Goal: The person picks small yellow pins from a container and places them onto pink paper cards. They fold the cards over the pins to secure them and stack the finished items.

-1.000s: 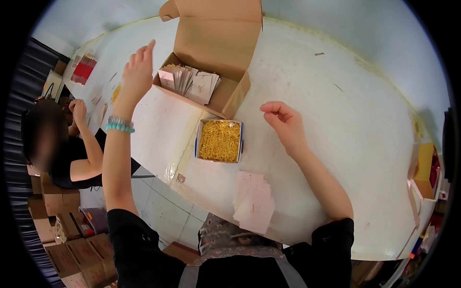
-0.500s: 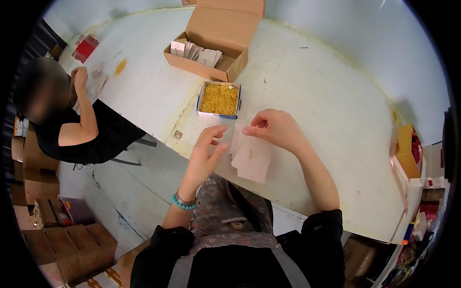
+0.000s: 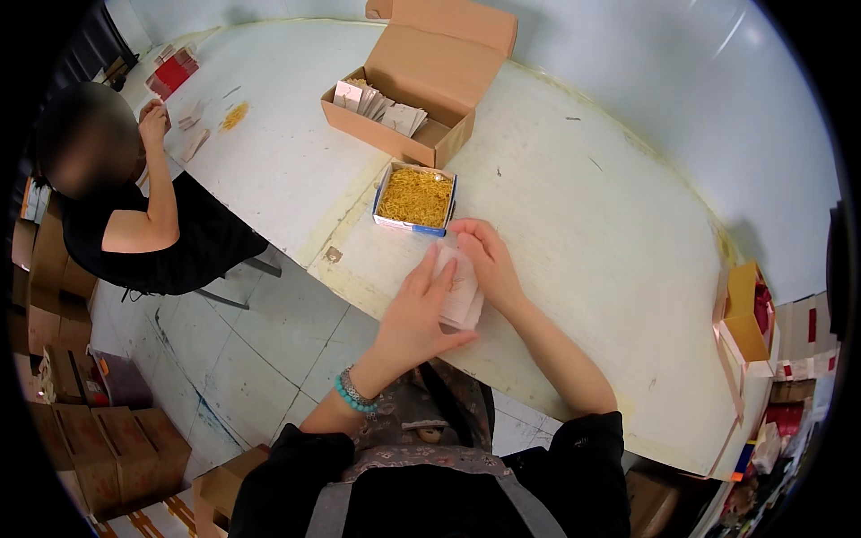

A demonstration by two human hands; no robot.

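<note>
A small stack of pale pinkish cards (image 3: 464, 296) lies at the near edge of the table, between my two hands. My left hand (image 3: 414, 316) grips it from the left, with fingers over the left side and the thumb at the near edge. Curled around the far right corner of the stack is my right hand (image 3: 489, 264), its fingertips close together at the far end. A thin gold piece seems to lie on the top card, blurred. Just beyond my hands stands a small blue-and-white box (image 3: 404, 224) filled with tiny gold metal pieces (image 3: 417, 195).
Behind it, an open brown cardboard box (image 3: 381, 133) holds rows of cards (image 3: 402, 117). A person in black (image 3: 166, 229) sits at the left, hands raised by a gold heap (image 3: 235, 116). A yellow-lined box (image 3: 746, 314) stands far right; cartons (image 3: 117, 444) fill the floor lower left.
My hands have closed in on the cards from both sides, and the fanned cards are now gathered into a neater stack. The view has shifted slightly.
</note>
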